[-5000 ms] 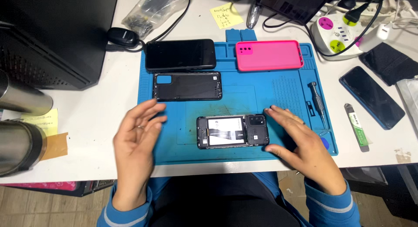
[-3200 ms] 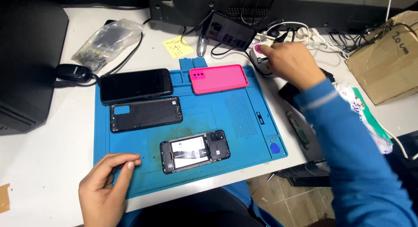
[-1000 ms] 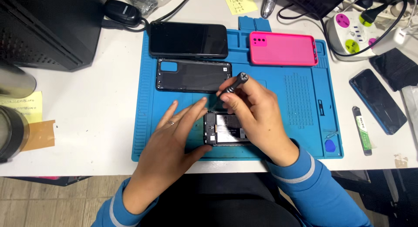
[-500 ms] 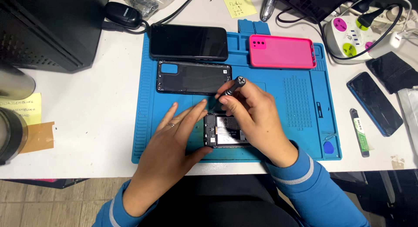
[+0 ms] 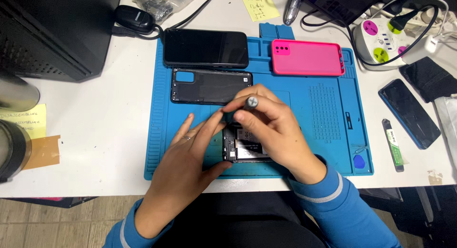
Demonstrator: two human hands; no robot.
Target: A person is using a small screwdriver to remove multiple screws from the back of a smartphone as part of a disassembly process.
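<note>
An opened phone (image 5: 243,147) lies on the blue work mat (image 5: 314,129), mostly hidden under my hands. My right hand (image 5: 273,131) grips a small screwdriver (image 5: 247,104) that stands upright over the phone's upper left part. My left hand (image 5: 190,162) rests on the mat beside the phone, thumb against its lower left edge and fingers reaching toward the screwdriver. A black back cover (image 5: 209,85) lies just beyond my hands.
A black phone (image 5: 205,48) and a pink case (image 5: 307,58) lie at the mat's far edge. To the right are a blue pick (image 5: 360,161), a pry tool (image 5: 394,144), another phone (image 5: 408,112) and a power strip (image 5: 385,38). A dark computer case (image 5: 52,29) stands at left.
My right hand fetched the screwdriver from the right and brought it over the opened phone. In the last second both hands stay on the phone with only slight shifts.
</note>
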